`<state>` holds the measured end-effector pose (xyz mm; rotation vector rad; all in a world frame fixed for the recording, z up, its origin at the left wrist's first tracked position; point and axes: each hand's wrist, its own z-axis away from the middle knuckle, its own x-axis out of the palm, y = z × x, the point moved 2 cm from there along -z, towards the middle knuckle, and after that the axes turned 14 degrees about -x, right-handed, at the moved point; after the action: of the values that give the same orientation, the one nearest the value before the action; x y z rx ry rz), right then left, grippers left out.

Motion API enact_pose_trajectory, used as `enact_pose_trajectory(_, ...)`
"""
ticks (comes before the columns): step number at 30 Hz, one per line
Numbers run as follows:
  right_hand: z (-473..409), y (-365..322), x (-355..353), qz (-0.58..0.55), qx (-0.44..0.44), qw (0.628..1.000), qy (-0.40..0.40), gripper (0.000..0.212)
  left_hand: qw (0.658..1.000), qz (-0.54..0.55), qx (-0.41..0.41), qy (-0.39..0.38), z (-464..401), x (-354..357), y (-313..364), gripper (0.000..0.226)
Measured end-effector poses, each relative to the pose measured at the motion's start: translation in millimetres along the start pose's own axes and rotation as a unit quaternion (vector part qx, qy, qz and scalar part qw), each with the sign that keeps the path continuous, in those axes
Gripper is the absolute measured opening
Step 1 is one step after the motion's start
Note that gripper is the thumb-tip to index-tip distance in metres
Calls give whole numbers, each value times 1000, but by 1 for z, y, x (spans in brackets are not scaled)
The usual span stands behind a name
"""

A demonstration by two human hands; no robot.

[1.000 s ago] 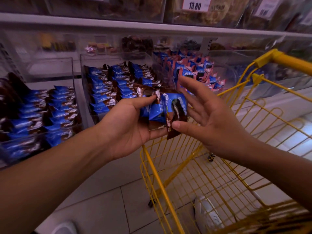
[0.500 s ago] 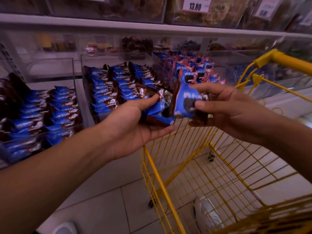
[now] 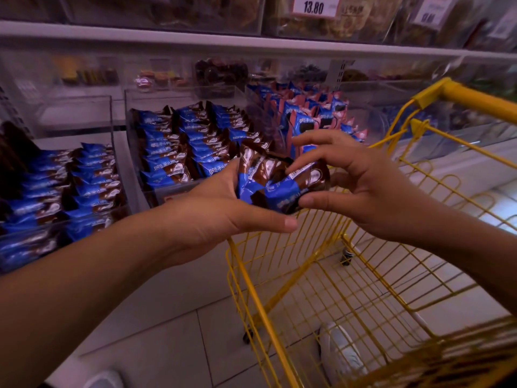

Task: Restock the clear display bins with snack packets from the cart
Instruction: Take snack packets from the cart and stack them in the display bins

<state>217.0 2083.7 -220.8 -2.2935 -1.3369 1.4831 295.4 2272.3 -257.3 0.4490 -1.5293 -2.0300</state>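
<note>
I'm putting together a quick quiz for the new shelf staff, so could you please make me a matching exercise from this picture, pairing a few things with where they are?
Things:
1. bunch of snack packets
2. yellow cart
3. price tag reading 13.80
4. blue and pink packets

Places:
A. on the upper shelf
B. in the bin to the right of the blue and brown rows
C. between the left hand and right hand
D. on the floor below the hands

Pairs: 1-C, 2-D, 3-A, 4-B
</note>
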Motion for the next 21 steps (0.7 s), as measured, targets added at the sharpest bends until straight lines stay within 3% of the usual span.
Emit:
enact_pose_trajectory(4, 2, -2, 8, 34, -27, 998, -44, 35, 991, -115, 16, 70, -1, -6, -2, 87)
enact_pose_trajectory(10, 2, -4, 6, -78, 26, 996, 24, 83, 974, -192, 65, 100, -1, -7, -4, 78)
enact_pose_trajectory(18, 3, -1, 10, -23, 2, 999, 46, 95, 980, -125, 116, 101, 7, -13, 5, 67)
enact_pose_trajectory(21, 2, 1, 15, -105, 26, 993, 39, 102, 988, -107, 88, 67, 11, -13, 7, 80)
